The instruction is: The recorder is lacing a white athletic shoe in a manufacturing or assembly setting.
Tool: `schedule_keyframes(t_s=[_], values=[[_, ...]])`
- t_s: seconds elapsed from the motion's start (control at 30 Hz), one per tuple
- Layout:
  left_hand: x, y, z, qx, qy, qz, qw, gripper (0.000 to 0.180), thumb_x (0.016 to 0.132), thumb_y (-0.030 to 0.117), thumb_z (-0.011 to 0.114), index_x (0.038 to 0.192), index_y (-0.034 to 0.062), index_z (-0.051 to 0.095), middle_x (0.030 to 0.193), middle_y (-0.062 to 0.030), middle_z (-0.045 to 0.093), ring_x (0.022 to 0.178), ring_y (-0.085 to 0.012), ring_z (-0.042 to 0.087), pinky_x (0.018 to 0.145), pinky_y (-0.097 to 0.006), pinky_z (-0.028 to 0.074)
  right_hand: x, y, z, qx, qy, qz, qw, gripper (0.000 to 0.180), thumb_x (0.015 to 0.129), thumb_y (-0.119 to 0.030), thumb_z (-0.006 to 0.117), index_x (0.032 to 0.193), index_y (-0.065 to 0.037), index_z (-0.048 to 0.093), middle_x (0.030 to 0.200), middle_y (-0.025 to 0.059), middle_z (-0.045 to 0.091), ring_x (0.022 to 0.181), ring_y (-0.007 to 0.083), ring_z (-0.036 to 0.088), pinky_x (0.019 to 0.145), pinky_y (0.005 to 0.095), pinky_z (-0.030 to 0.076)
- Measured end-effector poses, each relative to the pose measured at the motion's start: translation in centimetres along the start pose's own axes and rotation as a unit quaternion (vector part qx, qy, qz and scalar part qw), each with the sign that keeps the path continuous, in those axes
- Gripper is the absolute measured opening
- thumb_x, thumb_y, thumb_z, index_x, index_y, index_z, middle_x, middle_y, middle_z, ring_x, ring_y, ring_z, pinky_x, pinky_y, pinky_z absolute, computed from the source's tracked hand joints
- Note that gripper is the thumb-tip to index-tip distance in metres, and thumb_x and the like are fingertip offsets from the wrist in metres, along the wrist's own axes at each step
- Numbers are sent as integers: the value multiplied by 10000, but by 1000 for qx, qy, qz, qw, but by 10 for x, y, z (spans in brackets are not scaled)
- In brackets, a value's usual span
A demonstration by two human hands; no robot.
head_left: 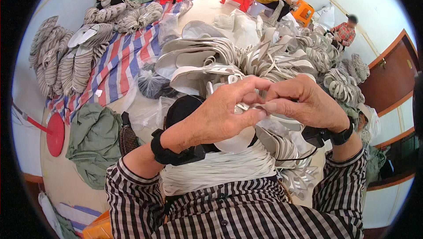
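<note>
My left hand [227,109] and my right hand [304,102] meet in the middle of the view, both pinching a white sandal upper with thin straps [246,107]. The fingertips press together over the strap. Below the hands a white sole piece [238,141] hangs over a stack of white soles [216,170] resting on my lap. Black bands sit on both wrists, over striped sleeves.
Heaps of white strappy sandal uppers [264,58] lie ahead and to the right. Rows of bundled soles [66,63] rest on a striped tarp [128,58] at left. A green cloth [92,137], a red stool [55,133], a black bag [152,85]. Three people sit at the back.
</note>
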State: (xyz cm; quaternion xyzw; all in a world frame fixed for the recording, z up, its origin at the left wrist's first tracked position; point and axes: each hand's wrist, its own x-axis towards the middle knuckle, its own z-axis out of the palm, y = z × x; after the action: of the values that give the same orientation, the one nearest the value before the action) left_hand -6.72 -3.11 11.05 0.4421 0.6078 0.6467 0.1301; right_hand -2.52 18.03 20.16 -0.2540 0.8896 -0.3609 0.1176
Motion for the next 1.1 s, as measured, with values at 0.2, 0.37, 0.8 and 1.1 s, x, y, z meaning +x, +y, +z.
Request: schedule_keyframes(t_s=[0.2, 0.37, 0.8, 1.1], values=[[-26, -4, -23, -162, -25, -160, 973, 327, 951, 90, 579, 1251, -39, 564, 799, -54, 679, 693, -104, 646, 671, -224, 494, -9, 13, -11, -9, 11, 32, 999, 234, 918, -199, 656, 773, -18, 620, 604, -28, 500, 555, 56, 406, 499, 249, 326], [-53, -24, -39, -189, 4, -185, 964, 279, 982, 186, 589, 1148, -36, 616, 771, -55, 667, 676, -127, 654, 609, -239, 512, -26, 35, -24, 21, 9, 112, 993, 250, 950, -192, 625, 773, -21, 579, 656, -70, 437, 623, 32, 376, 529, 235, 313], [-64, -79, -58, -44, 93, -274, 956, 109, 935, 102, 617, 934, 3, 663, 725, -27, 652, 570, -78, 601, 507, -198, 465, -1, 100, -10, -453, 164, 36, 876, 140, 905, -141, 597, 914, -10, 646, 814, 97, 642, 820, 257, 609, 739, 369, 459], [-23, -53, -30, -43, 103, -187, 976, 89, 932, 81, 625, 902, -2, 636, 706, -30, 637, 546, -59, 555, 495, -212, 454, 60, 40, 62, 4, 46, 5, 999, 244, 914, -125, 621, 1110, 13, 574, 844, 151, 661, 675, 227, 657, 592, 313, 524]])
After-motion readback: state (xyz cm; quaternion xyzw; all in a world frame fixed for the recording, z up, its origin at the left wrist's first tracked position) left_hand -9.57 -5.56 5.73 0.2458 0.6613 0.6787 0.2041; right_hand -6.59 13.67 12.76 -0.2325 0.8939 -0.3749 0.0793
